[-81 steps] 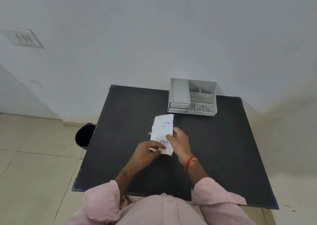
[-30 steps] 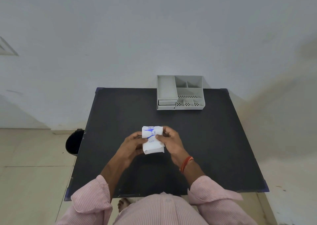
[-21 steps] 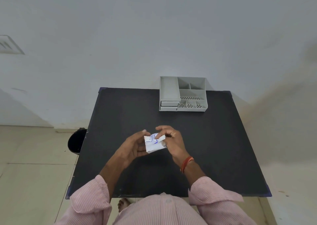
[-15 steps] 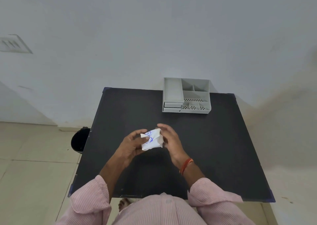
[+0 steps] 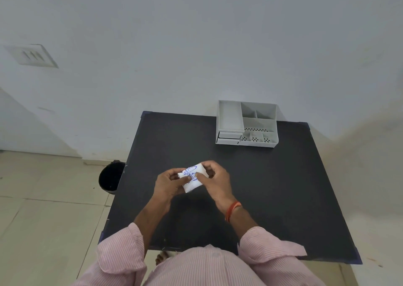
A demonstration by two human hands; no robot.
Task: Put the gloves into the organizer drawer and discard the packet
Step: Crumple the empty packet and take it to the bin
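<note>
A white paper packet (image 5: 193, 178) with blue print is folded small and held above the middle of the black table (image 5: 283, 187). My left hand (image 5: 169, 183) grips its left side and my right hand (image 5: 214, 176) pinches its right side and top. No gloves are visible. The grey organizer (image 5: 247, 124) stands at the table's far edge, with its two small drawers (image 5: 229, 138) at the front left, both closed.
A black bin (image 5: 110, 178) stands on the tiled floor just left of the table. A white wall rises behind the table, with a switch plate (image 5: 32, 54) at the far left. My pink striped sleeves cover the table's near edge.
The flat packet has been lifted off the table and folded down into a small crumpled wad between both hands. The camera view has shifted slightly.
</note>
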